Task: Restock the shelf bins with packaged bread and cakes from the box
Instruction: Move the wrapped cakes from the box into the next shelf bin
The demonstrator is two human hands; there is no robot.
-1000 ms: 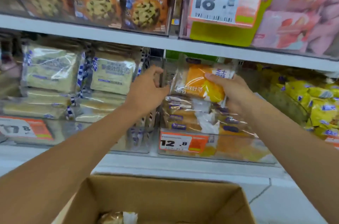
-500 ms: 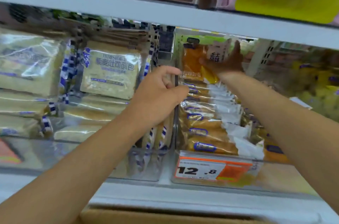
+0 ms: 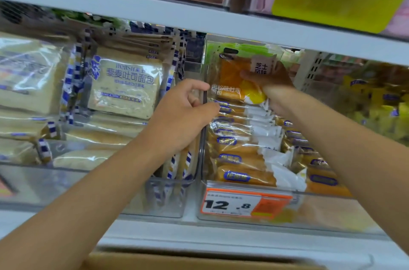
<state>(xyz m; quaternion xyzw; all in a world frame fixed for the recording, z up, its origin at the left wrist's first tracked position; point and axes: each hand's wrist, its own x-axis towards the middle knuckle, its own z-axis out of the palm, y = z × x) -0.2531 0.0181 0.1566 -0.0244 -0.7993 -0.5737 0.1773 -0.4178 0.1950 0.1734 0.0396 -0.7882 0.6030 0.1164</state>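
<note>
An orange and yellow bread packet (image 3: pixel 230 79) stands upright at the back of a clear shelf bin (image 3: pixel 247 218). My right hand (image 3: pixel 272 88) grips its right side, reaching deep into the bin. Below the packet lie several stacked orange bread packets (image 3: pixel 239 159) with blue labels. My left hand (image 3: pixel 183 112) curls its fingers round the bin's left wall, thumb on the inner side. The cardboard box (image 3: pixel 199 262) shows only its top edge at the bottom of the view.
The bin to the left holds pale toast packets (image 3: pixel 126 86) with blue check edges. An orange price tag (image 3: pixel 245 203) reads 12.8. Yellow packets (image 3: pixel 380 103) fill the bin to the right. A white shelf board (image 3: pixel 199 19) runs just above both hands.
My right hand has pushed the orange packet from the front of the bin to its back and set it upright. My left hand kept hold of the bin wall. The view came closer.
</note>
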